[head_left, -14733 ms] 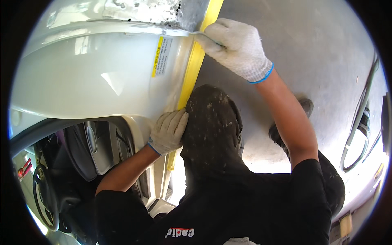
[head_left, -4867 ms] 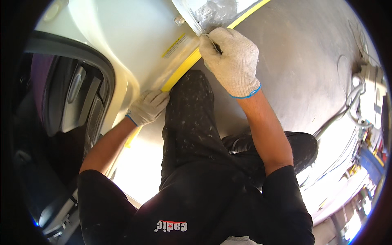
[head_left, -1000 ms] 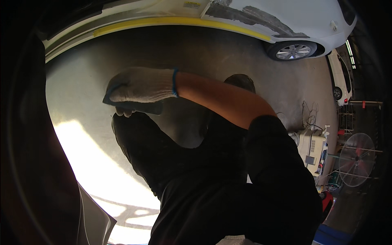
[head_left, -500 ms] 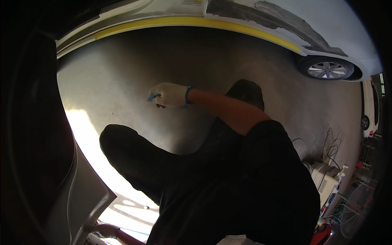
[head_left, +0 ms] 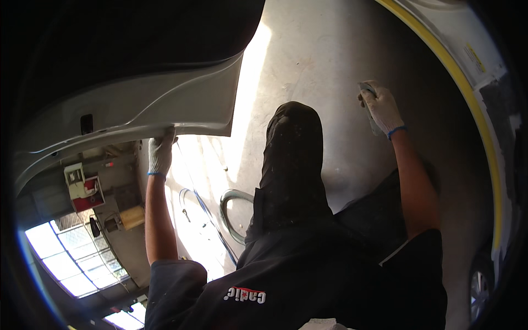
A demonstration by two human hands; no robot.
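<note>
At the left, my left hand [head_left: 161, 154], in a white knit glove with a blue cuff, grips the edge of a grey car door [head_left: 187, 104]. Its fingertips are partly hidden at that edge. Over the floor to the right, my right hand [head_left: 383, 107], gloved the same way, is closed around a thin, flat, blue-grey strip [head_left: 375, 126]. One end of the strip shows past the fingers, the other beside the wrist; its exact kind does not show. The right hand is apart from the car.
A car body with a yellow-edged sill [head_left: 467, 93] curves along the right, its wheel [head_left: 478, 291] low down. A dark blue hose [head_left: 206, 209] and a thick grey hose loop [head_left: 225, 212] lie on the sunlit floor. A red-and-white machine [head_left: 82, 187] stands at the left.
My view has swung left, bringing the door and my left arm fully into sight. The left hand stays at the door edge. The right hand still holds the strip, now showing more of its length.
</note>
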